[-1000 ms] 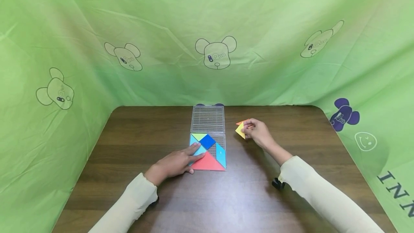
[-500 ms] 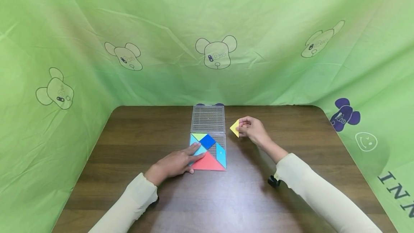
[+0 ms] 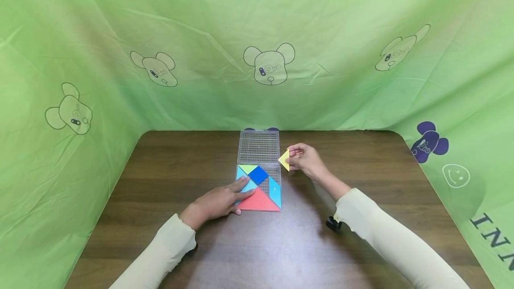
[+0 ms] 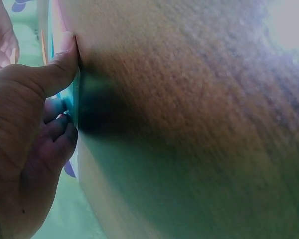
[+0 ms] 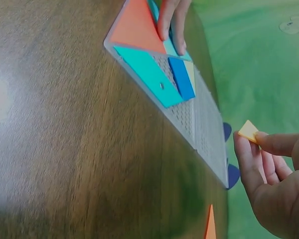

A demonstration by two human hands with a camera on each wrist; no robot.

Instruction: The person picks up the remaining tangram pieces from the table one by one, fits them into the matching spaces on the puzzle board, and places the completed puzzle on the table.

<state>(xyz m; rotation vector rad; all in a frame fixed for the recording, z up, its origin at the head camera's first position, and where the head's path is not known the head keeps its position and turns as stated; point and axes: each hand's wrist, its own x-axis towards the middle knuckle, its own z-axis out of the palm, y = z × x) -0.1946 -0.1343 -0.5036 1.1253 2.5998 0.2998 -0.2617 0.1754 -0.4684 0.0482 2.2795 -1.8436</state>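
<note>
The step in hand is judged to be the carrying of a small yellow triangular tile (image 3: 285,160) to a clear plastic hinged case (image 3: 275,171), laid open on the brown wooden worktop (image 3: 160,182). The tile is pinched between the thumb and fingers of the right hand (image 3: 307,160), above the worktop near the hinge; whether the case is touched cannot be told. The left hand (image 3: 220,200) is laid with its fingers outstretched and apart over a pale cyan tile (image 3: 250,186) and a large red triangular tile (image 3: 258,200), nothing being gripped. For the next move, the yellow tile seemingly needs to be turned and lowered flat into a bare gap beside the dark blue square tile (image 3: 258,175) or the bright blue parallelogram tile (image 3: 275,192), without neighbouring tiles being nudged. Compared with a second ago, the yellow tile is held closer to the case, while the left hand's place is unchanged.
</note>
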